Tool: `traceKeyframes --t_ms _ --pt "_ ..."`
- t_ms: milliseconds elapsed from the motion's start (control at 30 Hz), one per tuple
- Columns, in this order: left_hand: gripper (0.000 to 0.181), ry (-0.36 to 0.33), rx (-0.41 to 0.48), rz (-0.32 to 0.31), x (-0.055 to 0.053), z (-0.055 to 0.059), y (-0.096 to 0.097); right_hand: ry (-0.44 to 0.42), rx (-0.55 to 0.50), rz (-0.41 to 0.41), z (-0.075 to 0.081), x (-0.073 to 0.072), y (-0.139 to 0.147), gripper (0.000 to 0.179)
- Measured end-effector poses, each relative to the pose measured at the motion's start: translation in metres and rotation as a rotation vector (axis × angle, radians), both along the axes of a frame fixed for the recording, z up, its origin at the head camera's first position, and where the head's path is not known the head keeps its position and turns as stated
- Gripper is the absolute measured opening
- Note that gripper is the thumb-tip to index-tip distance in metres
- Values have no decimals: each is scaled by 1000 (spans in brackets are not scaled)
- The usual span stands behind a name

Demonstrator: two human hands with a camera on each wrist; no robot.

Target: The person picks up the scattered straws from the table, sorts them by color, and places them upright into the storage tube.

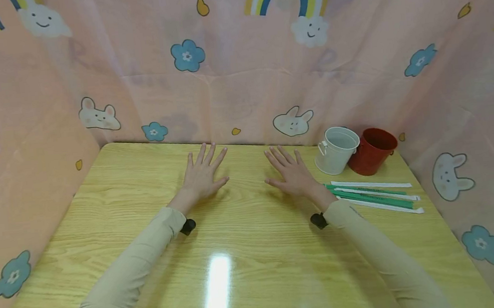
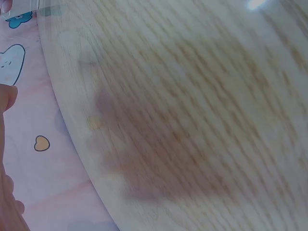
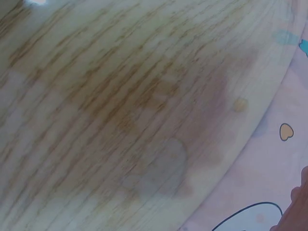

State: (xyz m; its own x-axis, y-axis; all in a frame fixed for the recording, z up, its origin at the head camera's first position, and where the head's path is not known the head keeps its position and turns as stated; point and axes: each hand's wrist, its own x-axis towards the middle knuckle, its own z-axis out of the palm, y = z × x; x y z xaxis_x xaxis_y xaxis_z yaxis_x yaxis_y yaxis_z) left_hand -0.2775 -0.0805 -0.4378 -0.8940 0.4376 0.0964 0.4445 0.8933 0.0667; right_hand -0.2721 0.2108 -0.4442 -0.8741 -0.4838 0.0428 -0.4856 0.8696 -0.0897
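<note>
Fingers spread, my left hand (image 1: 200, 176) is held palm down over the far middle part of the wooden table (image 1: 259, 273). My right hand (image 1: 293, 173) mirrors it a little to the right, its fingers also spread and nothing in them. Nearest to the right hand are a white bucket (image 1: 336, 150) and a bundle of green and white paper-wrapped straw-like sticks (image 1: 380, 195). In the left wrist view, part of the left hand (image 2: 8, 183) shows at the left edge. The right hand (image 3: 294, 207) shows at the lower right of its wrist view.
A red bucket (image 1: 372, 151) stands right beside the white one at the far right corner. A pink printed curtain (image 1: 231, 85) hangs along the table's back and sides. Light reflects off the table's front middle.
</note>
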Motion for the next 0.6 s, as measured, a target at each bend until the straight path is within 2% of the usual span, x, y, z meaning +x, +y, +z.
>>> traceKeyframes --t_ms 333,600 --pt "79 -29 29 -5 2 7 5 -16 -9 -21 3 4 3 78" --pt "78 -38 13 -10 4 9 10 -8 -13 -29 4 10 9 78"
